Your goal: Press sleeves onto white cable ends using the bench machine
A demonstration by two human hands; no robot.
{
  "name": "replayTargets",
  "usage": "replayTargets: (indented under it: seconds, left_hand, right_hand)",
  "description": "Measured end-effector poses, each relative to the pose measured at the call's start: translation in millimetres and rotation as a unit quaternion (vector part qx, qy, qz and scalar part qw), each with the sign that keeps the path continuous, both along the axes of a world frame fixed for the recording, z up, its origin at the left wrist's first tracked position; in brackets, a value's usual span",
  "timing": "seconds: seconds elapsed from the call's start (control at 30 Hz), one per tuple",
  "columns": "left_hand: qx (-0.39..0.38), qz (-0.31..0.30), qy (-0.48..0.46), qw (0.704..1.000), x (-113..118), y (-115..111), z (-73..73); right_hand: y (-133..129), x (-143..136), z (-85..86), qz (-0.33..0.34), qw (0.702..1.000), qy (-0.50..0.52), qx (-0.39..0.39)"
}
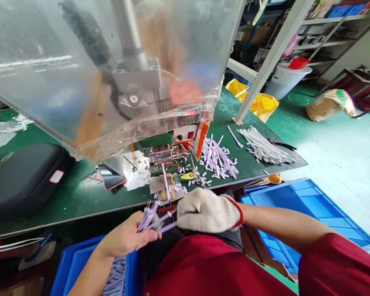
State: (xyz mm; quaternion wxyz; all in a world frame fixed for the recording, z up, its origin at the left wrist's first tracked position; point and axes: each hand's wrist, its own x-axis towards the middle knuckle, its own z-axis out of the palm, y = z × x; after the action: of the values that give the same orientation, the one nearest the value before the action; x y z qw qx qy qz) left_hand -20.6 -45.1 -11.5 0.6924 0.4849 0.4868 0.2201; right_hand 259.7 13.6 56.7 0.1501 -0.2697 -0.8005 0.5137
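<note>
My bare left hand [123, 236] is closed round several thin lilac plastic strips [148, 218], held in front of my body below the table edge. Right beside them is my right hand [205, 210], in a white knit glove and curled into a fist. A strip's end and something dark meet the glove's fingers; what the fist grips is hidden. Beyond the hands, one lilac strip [165, 181] sticks out from a small metal mould [160, 155] on the machine. A screwdriver with a yellow-green handle [187, 176] lies to its right.
Lilac strips [217, 158] are heaped right of the machine, near a bundle of whitish strips [265, 146] and dark-handled pliers [283, 144]. A clear plastic cover [80, 82] hangs over the machine. A phone [111, 176] and black cushion [27, 181] are left. Blue crates [311, 205] flank me.
</note>
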Motion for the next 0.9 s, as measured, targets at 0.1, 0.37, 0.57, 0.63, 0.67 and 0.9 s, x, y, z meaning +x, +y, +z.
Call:
replayTargets:
  seconds: [0.1,0.37,0.57,0.63,0.67,0.9]
  left_hand:
    - [-0.044,0.095,-0.042,0.994,-18.6,-11.6,1.0]
    - [-0.039,0.310,-0.228,0.922,8.5,23.8,-19.0]
    - [0.098,0.308,-0.032,0.946,69.4,58.2,-34.0]
    - [0.106,0.287,0.014,0.952,78.9,66.1,-35.0]
    - [0.101,0.286,0.022,0.953,81.7,69.3,-35.1]
    - [0.058,0.330,-0.051,0.941,68.3,76.3,-33.3]
  right_hand:
    - [0.2,42.7,6.7,-0.094,0.992,0.012,-0.082]
    - [118.1,162.2,-62.5,-0.396,0.814,-0.384,0.180]
    - [162.5,137.6,-82.8,-0.359,0.783,-0.486,0.146]
    - [169.3,130.3,-78.3,-0.344,0.785,-0.499,0.125]
    - [170.9,128.4,-76.6,-0.343,0.785,-0.501,0.122]
    - [156.2,147.2,-79.4,-0.414,0.807,-0.406,0.115]
